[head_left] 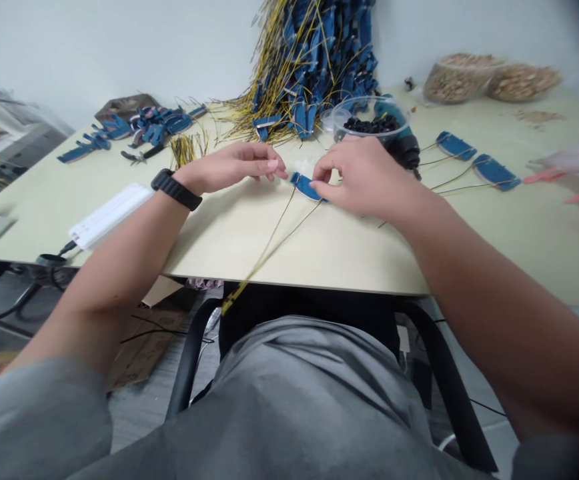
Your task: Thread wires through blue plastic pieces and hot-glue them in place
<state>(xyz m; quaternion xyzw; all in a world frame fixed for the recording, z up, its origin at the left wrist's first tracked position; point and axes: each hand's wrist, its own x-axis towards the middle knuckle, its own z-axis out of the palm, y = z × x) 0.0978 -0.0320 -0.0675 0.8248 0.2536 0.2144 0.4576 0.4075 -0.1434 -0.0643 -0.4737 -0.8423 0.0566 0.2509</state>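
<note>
My right hand [357, 172] pinches the right end of a small blue curved piece [305, 186] between thumb and fingers, low over the table. Two thin wires [274, 241] run from this piece toward me, meeting in a yellow end that hangs past the table's front edge. To the left of the piece, my left hand [242, 167] has its fingers loosely bent and apart, with nothing visible in them. Its fingertips come close to the piece's left end; whether they touch it I cannot tell. A whitish, translucent thing [302, 162] lies behind the piece, partly hidden and blurred.
At the back stands a big heap of blue pieces with yellow wires [314, 67]. A clear tub of black parts [372, 125] stands beside a teal-and-black power tool [407, 148]. Two blue wired pieces [495, 172], a pink glue gun [577, 163], pliers [142, 155] and a white box [112, 215] lie around.
</note>
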